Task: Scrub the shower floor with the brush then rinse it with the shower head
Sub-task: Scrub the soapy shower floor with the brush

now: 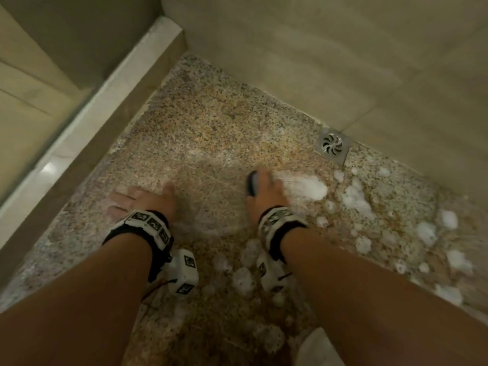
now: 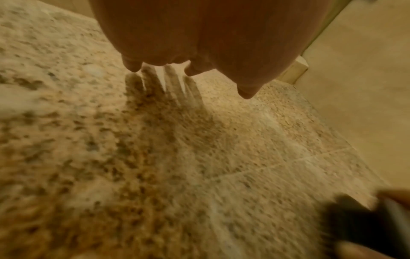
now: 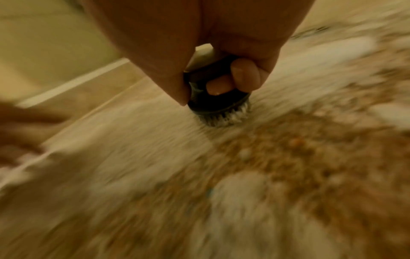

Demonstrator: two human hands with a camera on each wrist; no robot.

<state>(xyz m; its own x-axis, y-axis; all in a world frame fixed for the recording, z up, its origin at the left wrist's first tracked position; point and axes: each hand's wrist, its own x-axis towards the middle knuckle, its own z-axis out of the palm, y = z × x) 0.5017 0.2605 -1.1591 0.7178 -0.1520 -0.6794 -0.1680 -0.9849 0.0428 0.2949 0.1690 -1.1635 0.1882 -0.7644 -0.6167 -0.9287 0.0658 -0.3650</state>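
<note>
Your right hand [image 1: 266, 192] has its fingers [image 3: 244, 73] curled round the dark brush [image 3: 216, 98], bristles down on the speckled shower floor [image 1: 200, 122] beside the foam [image 1: 309, 187]. Your left hand [image 1: 144, 199] is spread, fingers straight, holding nothing, low over the floor well left of the drain [image 1: 333, 145].

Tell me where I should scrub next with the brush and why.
Probably sweep the brush in your right hand rightward into the foam clumps below the drain. They sit unspread there, while the speckled floor by your flat left hand shows little foam.
</note>
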